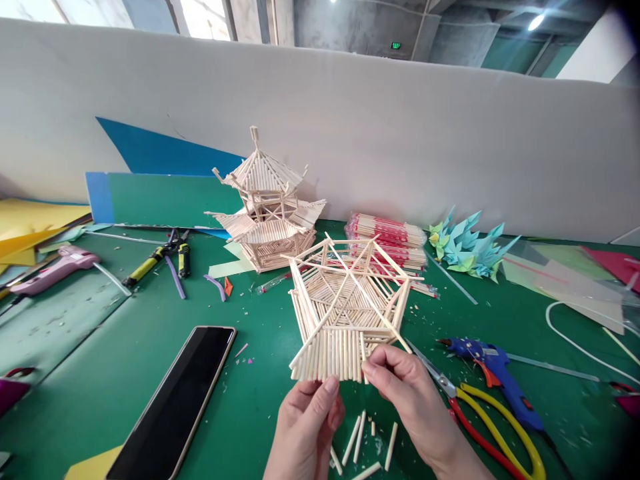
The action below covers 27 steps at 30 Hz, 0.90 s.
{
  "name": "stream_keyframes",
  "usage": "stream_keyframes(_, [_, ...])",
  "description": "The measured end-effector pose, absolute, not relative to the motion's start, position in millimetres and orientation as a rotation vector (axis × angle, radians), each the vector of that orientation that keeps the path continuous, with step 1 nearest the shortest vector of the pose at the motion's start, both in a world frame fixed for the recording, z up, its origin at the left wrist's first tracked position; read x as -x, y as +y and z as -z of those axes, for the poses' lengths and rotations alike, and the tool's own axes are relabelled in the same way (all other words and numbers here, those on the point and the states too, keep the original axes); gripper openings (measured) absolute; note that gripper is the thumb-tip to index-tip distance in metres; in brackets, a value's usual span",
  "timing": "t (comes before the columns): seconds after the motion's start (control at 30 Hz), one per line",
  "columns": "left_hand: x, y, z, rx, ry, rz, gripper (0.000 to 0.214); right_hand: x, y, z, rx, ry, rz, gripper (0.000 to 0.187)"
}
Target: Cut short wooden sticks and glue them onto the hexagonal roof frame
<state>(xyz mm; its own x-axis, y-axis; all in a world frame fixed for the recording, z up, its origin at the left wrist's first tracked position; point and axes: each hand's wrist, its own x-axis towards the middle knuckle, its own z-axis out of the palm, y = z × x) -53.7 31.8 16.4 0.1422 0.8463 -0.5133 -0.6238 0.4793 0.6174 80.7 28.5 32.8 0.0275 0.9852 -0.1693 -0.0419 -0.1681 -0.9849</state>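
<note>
A six-sided model (345, 300) of pale wooden sticks is held up over the green table. A row of short sticks fills its near sloping panel (325, 353), where the slats reach partway across to the right. My left hand (310, 420) is closed, its thumb and fingers pinching the lower edge of that panel. My right hand (405, 393) is closed too, thumb and finger around the lower end of a short wooden stick (364, 357) at the right end of the row. Several loose cut sticks (360, 437) lie on the table below the hands.
Behind stands a finished-looking stick pagoda (263, 200), beside wrapped stick bundles (385, 237) and folded blue paper (465, 243). Scissors (480, 413) and a blue glue gun (495, 370) lie right. Left are a phone (175, 400), pliers (160, 257) and a pink glue gun (60, 270).
</note>
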Motion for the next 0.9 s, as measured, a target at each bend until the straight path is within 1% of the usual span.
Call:
stream_keyframes(0.23, [51.8, 34.3, -24.1, -0.292, 0.952, -1.078, 0.026, -80.7, 29.5, -34.5, 1.321, -1.09, -1.312, 0.028])
stream_keyframes(0.73, [53.7, 31.3, -33.4, -0.278, 0.931, -1.064, 0.017, -79.8, 30.2, -35.6, 1.328, -1.093, -1.272, 0.029])
stream_keyframes(0.9, [53.3, 30.7, -33.8, -0.295, 0.935, -1.059, 0.017, -78.7, 31.1, -35.8, 1.331, -1.097, -1.271, 0.029])
